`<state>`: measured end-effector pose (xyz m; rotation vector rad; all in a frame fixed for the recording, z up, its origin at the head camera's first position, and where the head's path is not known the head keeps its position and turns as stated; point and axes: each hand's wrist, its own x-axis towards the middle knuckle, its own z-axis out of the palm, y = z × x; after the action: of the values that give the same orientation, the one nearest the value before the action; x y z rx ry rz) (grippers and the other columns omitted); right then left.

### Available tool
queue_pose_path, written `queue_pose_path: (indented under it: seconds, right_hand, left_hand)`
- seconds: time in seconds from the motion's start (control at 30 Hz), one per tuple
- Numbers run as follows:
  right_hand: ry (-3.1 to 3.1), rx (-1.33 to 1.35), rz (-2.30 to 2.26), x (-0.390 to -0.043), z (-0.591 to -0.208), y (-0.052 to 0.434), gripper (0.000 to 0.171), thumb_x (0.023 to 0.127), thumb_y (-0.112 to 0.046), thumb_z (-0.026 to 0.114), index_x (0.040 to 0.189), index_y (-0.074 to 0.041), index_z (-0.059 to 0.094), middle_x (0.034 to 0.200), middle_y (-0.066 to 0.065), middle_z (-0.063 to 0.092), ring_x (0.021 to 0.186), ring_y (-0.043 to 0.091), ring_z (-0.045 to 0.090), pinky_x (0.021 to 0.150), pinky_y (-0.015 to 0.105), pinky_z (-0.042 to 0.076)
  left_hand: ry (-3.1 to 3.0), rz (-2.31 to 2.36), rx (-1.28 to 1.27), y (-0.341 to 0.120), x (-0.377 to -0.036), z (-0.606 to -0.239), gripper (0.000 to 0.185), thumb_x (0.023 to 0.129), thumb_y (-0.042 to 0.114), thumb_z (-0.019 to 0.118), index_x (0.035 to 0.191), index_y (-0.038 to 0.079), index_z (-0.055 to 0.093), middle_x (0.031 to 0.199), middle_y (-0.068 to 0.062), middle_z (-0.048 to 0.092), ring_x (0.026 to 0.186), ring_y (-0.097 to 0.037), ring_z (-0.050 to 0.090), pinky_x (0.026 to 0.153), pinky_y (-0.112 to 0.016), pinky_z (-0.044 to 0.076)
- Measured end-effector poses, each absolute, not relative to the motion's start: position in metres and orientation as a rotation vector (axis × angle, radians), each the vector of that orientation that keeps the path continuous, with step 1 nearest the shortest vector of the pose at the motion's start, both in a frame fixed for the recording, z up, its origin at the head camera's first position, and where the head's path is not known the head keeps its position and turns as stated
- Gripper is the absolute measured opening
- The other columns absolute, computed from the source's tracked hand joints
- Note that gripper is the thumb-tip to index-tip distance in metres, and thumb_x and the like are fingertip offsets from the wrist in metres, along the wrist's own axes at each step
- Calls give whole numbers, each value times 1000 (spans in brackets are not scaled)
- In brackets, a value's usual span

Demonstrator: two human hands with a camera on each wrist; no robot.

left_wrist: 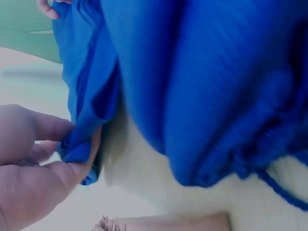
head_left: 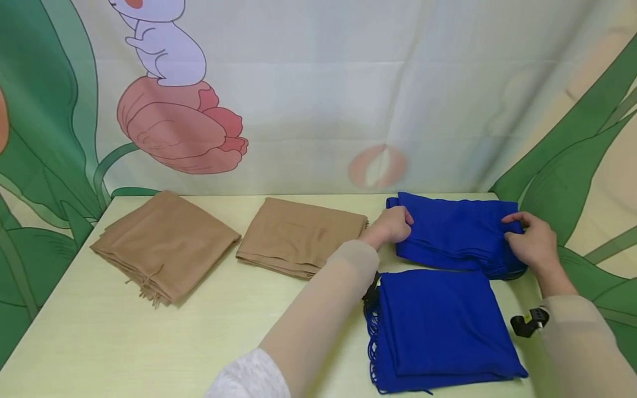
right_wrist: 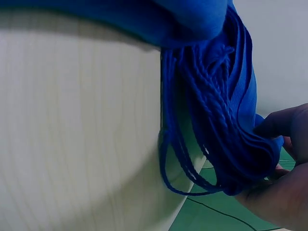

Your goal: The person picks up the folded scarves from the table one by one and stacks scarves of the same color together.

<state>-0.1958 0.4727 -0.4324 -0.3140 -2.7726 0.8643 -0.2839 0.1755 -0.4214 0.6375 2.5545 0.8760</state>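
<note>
A folded blue fringed scarf (head_left: 458, 228) lies at the back right of the table. My left hand (head_left: 391, 225) pinches its left end, with thumb and fingers on either side of the cloth in the left wrist view. At the other end, my right hand (head_left: 536, 241) grips the layered edge. The right wrist view shows that edge's twisted blue fringe (right_wrist: 207, 96) hanging past the table's side. Just in front lies a second folded blue scarf (head_left: 443, 326), its fringe to the left; neither hand touches it.
Left of my left hand lies a folded brown scarf (head_left: 303, 232), partly behind my forearm. Another brown scarf (head_left: 169, 243), turned at an angle, lies farther left. A printed curtain (head_left: 308, 99) hangs behind the pale table (head_left: 199, 348).
</note>
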Motion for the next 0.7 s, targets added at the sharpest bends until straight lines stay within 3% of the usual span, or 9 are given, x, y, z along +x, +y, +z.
queue_pose_path:
  seconds: [0.2, 0.53, 0.7]
  right_hand:
    - [-2780, -309, 851, -197, -433, 473, 32, 95, -4, 58, 126, 4, 63, 128, 37, 52, 101, 49, 50, 70, 43, 37]
    - [-2797, -309, 868, -195, -433, 474, 36, 94, -3, 55, 129, 4, 62, 131, 39, 51, 95, 45, 49, 63, 41, 36]
    - [-2792, -308, 846, -193, -432, 475, 38, 93, -2, 55, 129, 2, 64, 131, 36, 53, 66, 31, 48, 52, 36, 35]
  left_hand:
    - [2465, 961, 532, 173, -284, -421, 30, 102, 3, 50, 128, 6, 66, 132, -7, 63, 116, -20, 60, 89, -28, 50]
    - [2520, 969, 460, 179, -283, -422, 32, 101, 6, 54, 127, 10, 71, 134, -4, 65, 120, -19, 61, 91, -28, 51]
    - [2563, 1046, 450, 181, -282, -420, 27, 101, 6, 58, 122, 11, 74, 131, -5, 66, 114, -19, 62, 88, -26, 51]
